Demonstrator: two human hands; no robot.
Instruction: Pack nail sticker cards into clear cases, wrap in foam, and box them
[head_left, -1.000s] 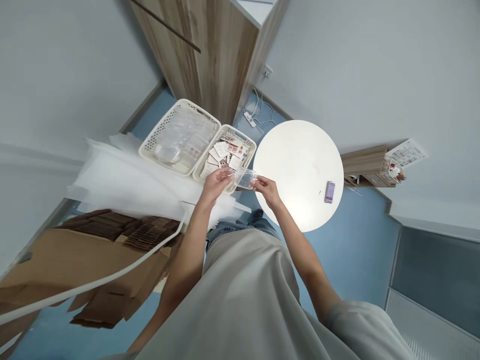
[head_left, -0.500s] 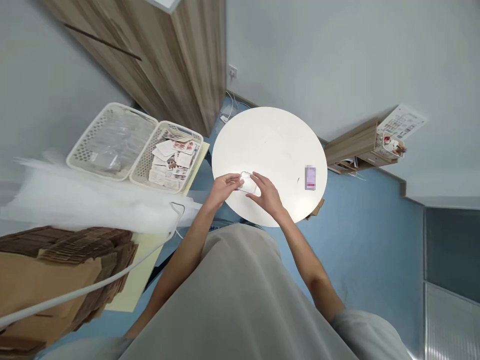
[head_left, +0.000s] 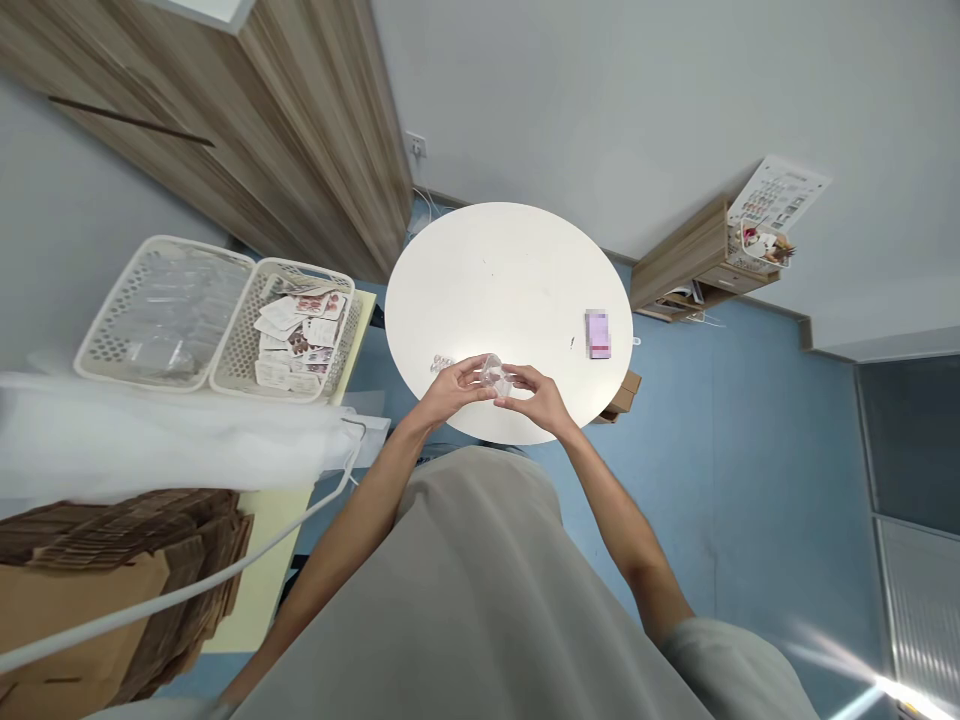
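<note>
My left hand (head_left: pixel 452 388) and my right hand (head_left: pixel 541 400) face each other over the near part of a round white table (head_left: pixel 510 260). Between their fingertips they grip a small clear plastic container (head_left: pixel 495 375), fingers closed on both sides of it. Its exact shape is hard to make out. On the tabletop just beyond my left hand lies a small patterned item (head_left: pixel 441 364), partly hidden by the fingers. A blurred-out purple object (head_left: pixel 598 334) rests toward the table's right edge.
At left, one white basket (head_left: pixel 90 330) holds clear plastic containers, another (head_left: pixel 232 345) printed cards. White wrapping film (head_left: pixel 165 435), a bent white rod (head_left: pixel 225 570) and flattened cardboard boxes (head_left: pixel 97 610) are nearer. A wooden cabinet (head_left: pixel 315 130) stands behind; a low shelf (head_left: pixel 686 265) stands right.
The view has shifted, so the surroundings sit further left. Both hands have turned the clear container and hold it from its sides. The patterned item beside my left hand now shows.
</note>
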